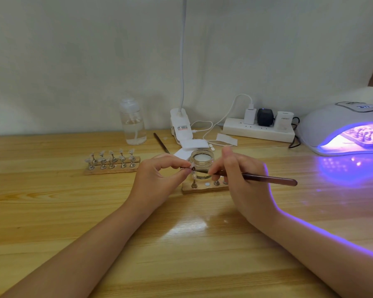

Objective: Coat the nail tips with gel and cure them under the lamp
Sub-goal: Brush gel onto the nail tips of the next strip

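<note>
My left hand [159,175] pinches a small metal peg with a clear nail tip [191,165] on it, held above the table. My right hand [241,175] grips a dark brown brush [267,179], whose bristle end touches that tip. Just behind stands an open glass jar of clear gel [201,161]. Below the hands lies a wooden holder strip [205,187] with a few pegs on it. A second wooden holder [111,162] with several tipped pegs sits at the left. The white curing lamp [340,127] at the right glows violet, with a holder of tips inside.
A clear pump bottle [133,123] stands at the back. A white clip lamp base [180,127], white pads [194,145], a spare brush [160,143] and a power strip [258,130] with plugs and cables lie along the wall.
</note>
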Tool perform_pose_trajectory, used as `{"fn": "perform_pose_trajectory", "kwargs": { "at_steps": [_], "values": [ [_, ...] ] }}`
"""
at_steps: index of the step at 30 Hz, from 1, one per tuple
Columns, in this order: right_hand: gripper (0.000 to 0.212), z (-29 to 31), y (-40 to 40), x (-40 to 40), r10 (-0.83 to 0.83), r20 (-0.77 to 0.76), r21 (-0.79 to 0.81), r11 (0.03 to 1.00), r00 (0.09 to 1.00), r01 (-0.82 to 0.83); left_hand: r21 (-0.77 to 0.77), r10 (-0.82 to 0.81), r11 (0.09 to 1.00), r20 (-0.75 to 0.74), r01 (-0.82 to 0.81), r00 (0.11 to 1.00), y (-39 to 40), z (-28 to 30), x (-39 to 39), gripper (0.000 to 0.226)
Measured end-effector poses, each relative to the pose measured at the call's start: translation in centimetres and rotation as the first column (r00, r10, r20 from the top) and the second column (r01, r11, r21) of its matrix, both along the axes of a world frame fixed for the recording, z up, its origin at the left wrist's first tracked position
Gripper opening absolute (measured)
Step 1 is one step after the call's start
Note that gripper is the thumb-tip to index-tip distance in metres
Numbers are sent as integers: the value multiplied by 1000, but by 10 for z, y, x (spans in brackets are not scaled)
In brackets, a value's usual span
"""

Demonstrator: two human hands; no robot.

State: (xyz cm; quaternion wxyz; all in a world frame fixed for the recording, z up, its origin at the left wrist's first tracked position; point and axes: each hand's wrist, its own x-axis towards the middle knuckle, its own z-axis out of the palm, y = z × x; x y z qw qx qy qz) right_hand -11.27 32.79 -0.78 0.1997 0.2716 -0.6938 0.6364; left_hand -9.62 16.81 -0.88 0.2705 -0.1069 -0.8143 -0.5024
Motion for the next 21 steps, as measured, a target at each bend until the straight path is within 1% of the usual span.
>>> {"fn": "perform_pose_trajectory", "kwargs": {
  "at_steps": [2,5,6,9,14,17,21],
  "values": [
    [42,0,0,0,12,16,-14,1000,1000,-12,-3,3,1000,-6,-3,1000,1,0,1,21],
    [44,2,0,0,10,66,-83,997,998,-4,11,6,1000,-3,-6,1000,1,1,1,19],
    [44,2,0,0,1,61,-98,995,998,5,16,7,1000,1,-7,1000,1,1,1,19],
    [41,3,1,0,-36,-1,-67,997,999,36,20,8,1000,12,-8,1000,1,1,1,19],
    [41,2,0,-1,-33,6,17,999,999,33,23,5,1000,17,-5,1000,1,1,1,21],
    [44,1,-1,0,-12,6,8,1000,1000,12,15,17,1000,16,-18,1000,1,0,1,23],
    [42,1,0,0,14,47,-27,1000,999,-12,5,28,1000,14,-28,1000,1,0,1,26]
  ]
}}
